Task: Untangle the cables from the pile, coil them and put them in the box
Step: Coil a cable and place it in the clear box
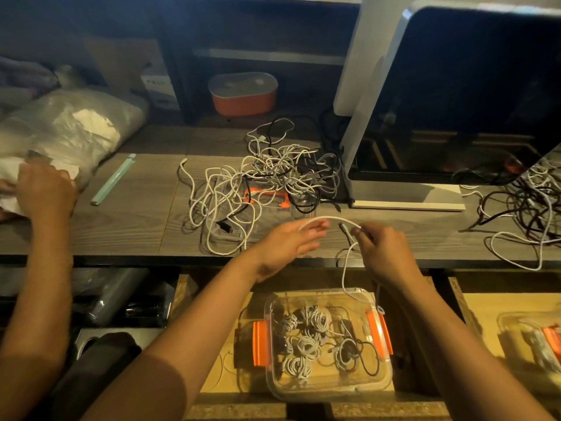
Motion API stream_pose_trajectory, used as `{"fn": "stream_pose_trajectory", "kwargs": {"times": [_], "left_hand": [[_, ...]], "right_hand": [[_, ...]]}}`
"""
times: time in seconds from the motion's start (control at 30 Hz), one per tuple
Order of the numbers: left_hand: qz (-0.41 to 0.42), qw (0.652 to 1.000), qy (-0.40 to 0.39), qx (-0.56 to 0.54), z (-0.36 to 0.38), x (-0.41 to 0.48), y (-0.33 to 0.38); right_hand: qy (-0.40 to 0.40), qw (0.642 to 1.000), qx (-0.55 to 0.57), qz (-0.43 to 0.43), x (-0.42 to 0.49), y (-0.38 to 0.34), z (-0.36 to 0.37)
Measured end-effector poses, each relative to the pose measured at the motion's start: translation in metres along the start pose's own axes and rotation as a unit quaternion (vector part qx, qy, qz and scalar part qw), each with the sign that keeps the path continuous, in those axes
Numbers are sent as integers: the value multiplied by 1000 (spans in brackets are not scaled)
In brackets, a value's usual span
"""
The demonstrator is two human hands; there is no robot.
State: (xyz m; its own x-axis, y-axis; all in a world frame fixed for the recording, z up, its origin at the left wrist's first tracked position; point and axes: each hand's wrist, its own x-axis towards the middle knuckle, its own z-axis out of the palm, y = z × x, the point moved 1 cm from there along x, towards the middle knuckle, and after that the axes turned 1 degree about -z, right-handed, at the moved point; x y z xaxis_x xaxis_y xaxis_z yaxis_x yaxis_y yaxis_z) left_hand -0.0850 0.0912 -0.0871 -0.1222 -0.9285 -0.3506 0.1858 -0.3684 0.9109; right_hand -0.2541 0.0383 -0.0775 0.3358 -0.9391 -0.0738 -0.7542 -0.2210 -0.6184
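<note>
Clear plastic box [329,387] sits nearest, coiled cables [306,347] inside. Above it the left hand [291,241], fingers nearly straight, and the right hand [385,253], fingers curled, each pinch a white cable [334,219]. Its held span arches left-to-right, tail dropping boxward; coiling looks about to start and calls for looping the slack, with the tangled pile [267,177] beyond.

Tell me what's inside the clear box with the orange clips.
Several coiled white cables and one dark cable lie in the clear box. The coils hide anything beneath them.
</note>
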Motion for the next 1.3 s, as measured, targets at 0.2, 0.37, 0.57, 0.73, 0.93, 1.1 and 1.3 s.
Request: {"fn": "stream_pose_trajectory", "kwargs": {"times": [0.2, 0.37, 0.57, 0.73, 0.93, 1.1, 1.3], "left_hand": [[106, 987, 43, -114, 27, 11, 17], [105, 977, 167, -79, 27, 21, 10], [114, 870, 215, 429, 4, 23, -3], [51, 847, 142, 510, -12, 22, -18], [104, 833, 132, 527, -1, 19, -14], [59, 915, 59, 394, 12, 19, -16], [87, 993, 36, -77, 26, 14, 10]], "right_hand": [[-211, 976, -47, -17, -22, -12, 45], [-230, 971, -52, -39, -33, -23, 53], [-246, 965, -69, -52, -27, -27, 39], [-165, 985, -40, -43, -11, -31, 2], [-10, 998, 60, 0, 1, -26, -24], [28, 996, 89, 14, 15, -19, -34], [-135, 974, 170, 70, 4, -7, -5]]}}
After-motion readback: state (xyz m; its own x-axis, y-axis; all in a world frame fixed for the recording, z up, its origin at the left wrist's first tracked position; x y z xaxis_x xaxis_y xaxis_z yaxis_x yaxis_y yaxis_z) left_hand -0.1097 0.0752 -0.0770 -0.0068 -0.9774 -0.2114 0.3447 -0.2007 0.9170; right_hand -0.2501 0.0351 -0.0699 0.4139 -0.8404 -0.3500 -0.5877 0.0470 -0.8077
